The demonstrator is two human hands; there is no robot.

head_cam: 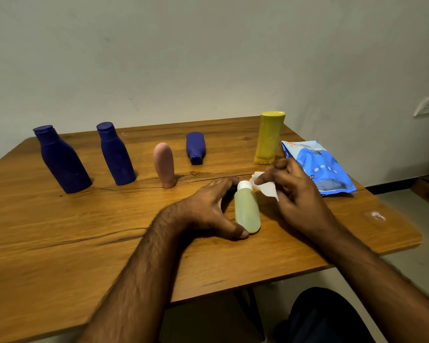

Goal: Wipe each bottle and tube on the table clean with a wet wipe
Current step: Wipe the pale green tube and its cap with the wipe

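Green-ish bottle near me, gripped thumb-and-fingers by my left hand; right hand pinches the wet wipe against its cap.

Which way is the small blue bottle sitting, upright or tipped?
Tipped. The small blue bottle lies on its side on the table, cap end pointing toward the camera; the other blue bottles stand.

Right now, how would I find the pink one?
Look at the wooden table, along the row of containers near the wall. The pink tube stands upright in the middle, between dark blue bottles. It is the only pink, rounded-top one.
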